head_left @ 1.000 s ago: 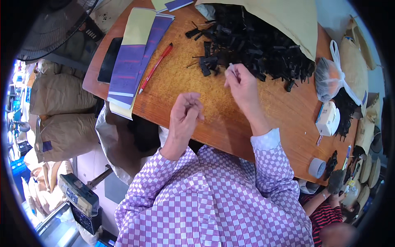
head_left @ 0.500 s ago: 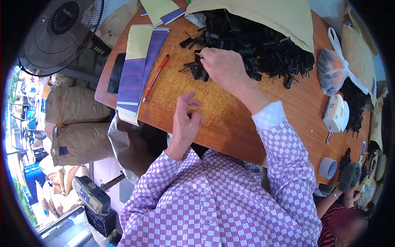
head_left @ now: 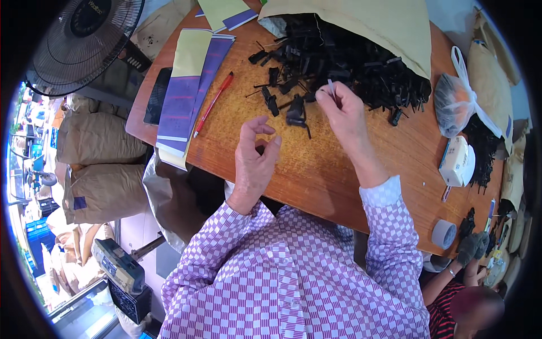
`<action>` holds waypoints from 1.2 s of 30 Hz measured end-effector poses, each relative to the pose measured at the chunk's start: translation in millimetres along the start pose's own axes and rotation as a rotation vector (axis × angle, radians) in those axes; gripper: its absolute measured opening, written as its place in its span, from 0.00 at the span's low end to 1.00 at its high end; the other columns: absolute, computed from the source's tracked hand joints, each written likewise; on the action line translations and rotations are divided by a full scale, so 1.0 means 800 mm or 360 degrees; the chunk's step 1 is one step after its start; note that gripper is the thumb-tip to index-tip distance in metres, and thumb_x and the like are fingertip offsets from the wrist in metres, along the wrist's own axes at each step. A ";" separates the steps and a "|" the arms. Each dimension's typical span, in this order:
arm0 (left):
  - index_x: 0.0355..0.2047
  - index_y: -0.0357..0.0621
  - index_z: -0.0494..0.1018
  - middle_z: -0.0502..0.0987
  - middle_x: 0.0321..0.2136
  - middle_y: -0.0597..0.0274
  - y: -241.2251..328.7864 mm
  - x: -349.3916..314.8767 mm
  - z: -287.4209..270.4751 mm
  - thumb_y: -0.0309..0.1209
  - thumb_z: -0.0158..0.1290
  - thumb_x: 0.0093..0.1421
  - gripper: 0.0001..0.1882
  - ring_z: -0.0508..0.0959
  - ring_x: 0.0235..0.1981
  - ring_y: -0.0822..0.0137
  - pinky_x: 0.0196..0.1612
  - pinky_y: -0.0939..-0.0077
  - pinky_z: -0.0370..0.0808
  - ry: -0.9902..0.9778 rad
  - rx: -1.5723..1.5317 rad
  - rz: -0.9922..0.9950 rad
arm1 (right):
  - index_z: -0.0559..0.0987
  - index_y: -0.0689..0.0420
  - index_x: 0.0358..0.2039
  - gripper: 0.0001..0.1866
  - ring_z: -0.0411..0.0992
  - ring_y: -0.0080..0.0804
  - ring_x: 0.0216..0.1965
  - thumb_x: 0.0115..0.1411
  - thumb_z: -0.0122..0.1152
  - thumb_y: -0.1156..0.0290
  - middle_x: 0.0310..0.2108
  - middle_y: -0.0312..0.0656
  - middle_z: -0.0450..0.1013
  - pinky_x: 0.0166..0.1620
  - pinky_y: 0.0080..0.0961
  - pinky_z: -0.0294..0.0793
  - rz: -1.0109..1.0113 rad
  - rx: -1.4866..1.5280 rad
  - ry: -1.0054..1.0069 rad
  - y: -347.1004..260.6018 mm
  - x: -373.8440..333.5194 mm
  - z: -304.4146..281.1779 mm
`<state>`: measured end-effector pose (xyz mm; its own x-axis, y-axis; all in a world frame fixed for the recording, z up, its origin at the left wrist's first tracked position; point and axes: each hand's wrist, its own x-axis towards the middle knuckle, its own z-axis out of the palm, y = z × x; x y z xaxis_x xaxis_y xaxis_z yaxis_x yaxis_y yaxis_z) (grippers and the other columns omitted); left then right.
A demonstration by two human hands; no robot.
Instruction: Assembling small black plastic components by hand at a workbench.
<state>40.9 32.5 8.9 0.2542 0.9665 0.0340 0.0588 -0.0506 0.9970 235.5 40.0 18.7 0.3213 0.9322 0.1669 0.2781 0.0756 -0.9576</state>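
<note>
The right hand [head_left: 345,114] pinches a thin pale stick [head_left: 331,86] between thumb and fingers, above the wooden table [head_left: 333,186] and just on the near side of a heap of black pieces [head_left: 367,70]. The stick's long axis runs near to far, its free end pointing far and slightly left. The left hand [head_left: 254,161] sits left of it and nearer, fingers loosely curled, with a gap between them and the thumb.

Between the hands and the heap lies a loose black piece [head_left: 295,113], its long axis mostly near to far (a thin strip trails toward the near right). Left of it, another black piece [head_left: 270,103] slants from far left to near right.

The stick's lower part is hidden by the fingers; whether anything lies in the left palm, I cannot tell. The beige sack [head_left: 367,25] covers the heap's far side and is cut off at the far edge.
</note>
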 end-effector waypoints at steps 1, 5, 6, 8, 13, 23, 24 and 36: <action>0.51 0.38 0.62 0.69 0.35 0.62 0.003 0.000 0.000 0.19 0.52 0.57 0.21 0.70 0.22 0.78 0.24 0.83 0.69 0.0004 -0.0004 -0.0003 | 0.73 0.57 0.27 0.06 0.53 0.09 0.19 0.61 0.56 0.71 0.17 0.24 0.61 0.22 0.12 0.51 0.0026 0.0143 -0.0005 -0.001 -0.007 0.003; 0.50 0.39 0.64 0.71 0.39 0.60 0.003 -0.003 0.008 0.19 0.56 0.54 0.23 0.72 0.23 0.76 0.26 0.83 0.70 0.0024 0.0180 0.0218 | 0.73 0.54 0.28 0.05 0.52 0.09 0.15 0.61 0.56 0.70 0.15 0.23 0.59 0.18 0.11 0.49 0.0423 0.0479 0.0068 -0.021 -0.030 0.013; 0.50 0.39 0.65 0.72 0.41 0.59 0.001 -0.004 0.011 0.19 0.57 0.54 0.23 0.73 0.24 0.76 0.26 0.83 0.70 0.0017 0.0189 0.0292 | 0.73 0.53 0.28 0.05 0.52 0.09 0.14 0.61 0.56 0.69 0.14 0.23 0.58 0.17 0.12 0.48 0.0540 0.0579 0.0089 -0.026 -0.036 0.018; 0.47 0.39 0.67 0.72 0.41 0.60 -0.006 -0.002 0.018 0.19 0.56 0.55 0.19 0.73 0.25 0.76 0.26 0.83 0.71 0.0008 0.0155 0.0264 | 0.73 0.53 0.28 0.05 0.52 0.09 0.12 0.61 0.55 0.69 0.14 0.22 0.58 0.15 0.12 0.47 0.0655 0.0673 0.0106 -0.027 -0.047 0.022; 0.44 0.39 0.70 0.70 0.35 0.64 -0.003 0.006 0.009 0.17 0.53 0.56 0.15 0.71 0.24 0.77 0.27 0.84 0.70 0.0178 0.0022 0.0269 | 0.70 0.52 0.25 0.08 0.52 0.09 0.13 0.61 0.54 0.68 0.14 0.22 0.57 0.16 0.12 0.47 0.0545 0.0505 -0.0095 -0.026 -0.081 0.025; 0.51 0.37 0.64 0.73 0.45 0.58 0.016 -0.004 0.011 0.12 0.46 0.57 0.21 0.76 0.34 0.77 0.35 0.85 0.72 -0.0245 0.0213 0.0343 | 0.73 0.56 0.26 0.05 0.54 0.09 0.20 0.60 0.54 0.72 0.19 0.22 0.59 0.22 0.13 0.51 0.0827 0.0658 -0.0462 -0.060 -0.117 0.032; 0.51 0.37 0.64 0.73 0.45 0.58 0.021 -0.004 0.009 0.12 0.46 0.57 0.21 0.76 0.34 0.77 0.35 0.85 0.72 -0.0248 0.0210 0.0340 | 0.73 0.56 0.26 0.05 0.54 0.09 0.20 0.60 0.54 0.72 0.19 0.22 0.59 0.22 0.13 0.51 0.0830 0.0657 -0.0459 -0.060 -0.116 0.028; 0.50 0.38 0.66 0.71 0.45 0.58 0.042 -0.011 -0.027 0.23 0.52 0.60 0.18 0.75 0.30 0.74 0.32 0.82 0.71 -0.0495 0.0377 0.0462 | 0.74 0.58 0.30 0.07 0.50 0.10 0.12 0.63 0.55 0.68 0.14 0.24 0.58 0.15 0.12 0.45 0.1449 0.1406 -0.0898 -0.054 -0.129 0.015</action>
<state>19.9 27.7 43.5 0.5672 0.7847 0.2500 0.1516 -0.3978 0.9048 179.3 -55.5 39.9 -0.3858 0.7730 -0.5035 -0.5559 -0.6304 -0.5418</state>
